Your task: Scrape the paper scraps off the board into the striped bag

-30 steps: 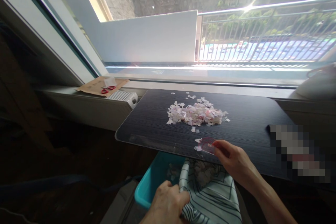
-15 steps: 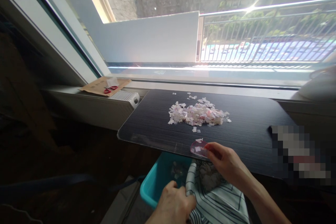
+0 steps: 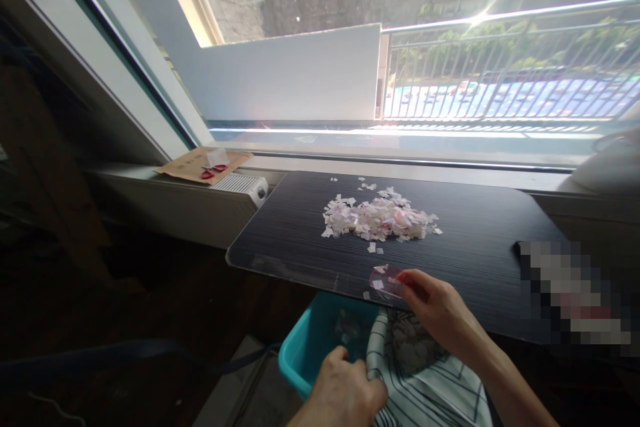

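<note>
Low in frame, your right hand (image 3: 435, 300) pinches clear plastic (image 3: 389, 272), your left hand (image 3: 345, 383) grips striped cloth (image 3: 447, 387), and paper scraps (image 3: 377, 218) could spill if it sags.

one scrap pile (image 3: 377, 219), one cloth (image 3: 433, 393), one bin (image 3: 313, 340)

The dark table (image 3: 480, 227), rounded at its corners, carries a heap of paper scraps (image 3: 377, 217) — white with some pink — and a few stray bits behind and in front. Toward the right lies a blurred-out object (image 3: 575, 293) — its kind I cannot tell.
</note>
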The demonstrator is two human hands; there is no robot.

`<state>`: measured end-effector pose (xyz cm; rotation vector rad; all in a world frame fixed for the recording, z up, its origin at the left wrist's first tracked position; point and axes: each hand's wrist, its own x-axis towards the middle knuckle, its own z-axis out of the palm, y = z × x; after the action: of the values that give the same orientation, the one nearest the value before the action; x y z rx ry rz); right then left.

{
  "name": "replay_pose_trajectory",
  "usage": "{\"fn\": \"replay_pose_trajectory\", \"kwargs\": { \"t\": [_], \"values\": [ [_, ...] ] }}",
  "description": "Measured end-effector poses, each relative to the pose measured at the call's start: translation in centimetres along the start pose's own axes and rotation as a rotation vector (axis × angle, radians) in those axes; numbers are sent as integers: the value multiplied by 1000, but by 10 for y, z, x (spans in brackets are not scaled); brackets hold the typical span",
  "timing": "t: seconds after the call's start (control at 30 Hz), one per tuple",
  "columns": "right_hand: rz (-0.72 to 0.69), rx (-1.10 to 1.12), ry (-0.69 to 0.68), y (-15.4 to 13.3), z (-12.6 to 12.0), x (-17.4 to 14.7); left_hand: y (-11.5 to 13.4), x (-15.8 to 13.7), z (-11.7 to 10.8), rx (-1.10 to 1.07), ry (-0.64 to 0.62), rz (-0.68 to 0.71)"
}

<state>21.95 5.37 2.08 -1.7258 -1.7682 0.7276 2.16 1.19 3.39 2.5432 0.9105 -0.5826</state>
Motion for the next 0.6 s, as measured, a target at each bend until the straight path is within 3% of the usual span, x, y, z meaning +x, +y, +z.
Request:
{"fn": "replay_pose_trajectory", "kwargs": {
  "t": [0.2,0.37,0.6],
  "values": [
    [-54,59,-118,-4,2,-5,-1,2,-1,-10,-18,-2],
    [28,34,27,10,-7,2,-7,-2,7,-38,2,-24],
    [31,5,-29,17,-10,1,-22,-25,5,-226,117,-262]
  ]
}}
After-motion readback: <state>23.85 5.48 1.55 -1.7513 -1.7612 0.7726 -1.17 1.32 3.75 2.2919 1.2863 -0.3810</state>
